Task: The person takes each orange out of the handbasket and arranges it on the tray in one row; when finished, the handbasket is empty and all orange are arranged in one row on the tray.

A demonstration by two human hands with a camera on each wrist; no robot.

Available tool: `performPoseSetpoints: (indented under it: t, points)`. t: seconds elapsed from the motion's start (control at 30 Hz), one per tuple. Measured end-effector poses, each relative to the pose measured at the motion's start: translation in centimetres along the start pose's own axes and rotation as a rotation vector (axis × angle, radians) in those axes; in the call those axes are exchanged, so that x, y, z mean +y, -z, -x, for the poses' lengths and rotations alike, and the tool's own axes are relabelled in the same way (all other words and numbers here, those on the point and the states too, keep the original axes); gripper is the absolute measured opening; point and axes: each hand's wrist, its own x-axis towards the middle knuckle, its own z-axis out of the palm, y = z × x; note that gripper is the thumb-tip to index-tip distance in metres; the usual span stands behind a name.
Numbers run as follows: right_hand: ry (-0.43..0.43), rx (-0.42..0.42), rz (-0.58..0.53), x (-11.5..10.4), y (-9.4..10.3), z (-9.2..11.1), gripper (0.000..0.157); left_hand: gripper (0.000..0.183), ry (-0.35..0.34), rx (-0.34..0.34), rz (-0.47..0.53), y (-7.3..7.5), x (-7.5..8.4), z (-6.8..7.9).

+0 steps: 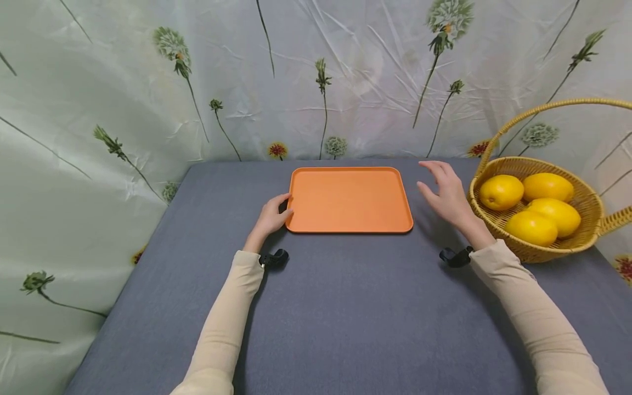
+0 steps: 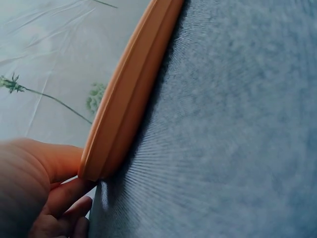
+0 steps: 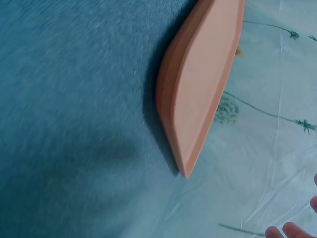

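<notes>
An orange rectangular tray [image 1: 349,200] lies flat on the table towards its far edge. My left hand [image 1: 272,215] grips the tray's left edge, with thumb and fingers at the rim. In the left wrist view, the thumb and a finger of that hand [image 2: 54,171] meet the end of the tray's side wall [image 2: 126,99]. To the right of the tray, my right hand [image 1: 448,196] is held apart from it, fingers spread and holding nothing. Only some fingertips [image 3: 292,230] of it show at the lower right of the right wrist view, away from the tray [image 3: 203,79].
A yellow woven basket [image 1: 587,241] with a tall handle [image 1: 558,102] stands at the right, close beside my right hand. Several yellow, lemon-like fruits [image 1: 530,227] lie in it. Blue-grey cloth covers the table [image 1: 365,318]. Behind hangs a pale flowered curtain [image 1: 375,82].
</notes>
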Motion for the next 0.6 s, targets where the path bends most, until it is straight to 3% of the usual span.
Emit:
performPoseSetpoints:
  t: [0.23,0.6]
  points:
    - [-0.006,0.046,0.037,0.8,1.2,0.4,0.045,0.051,-0.005,0.012,0.010,0.0,-0.5,0.4]
    - [-0.089,0.088,0.068,1.9,4.4,1.6,0.045,0.050,-0.004,0.044,0.033,-0.2,-0.6,0.3]
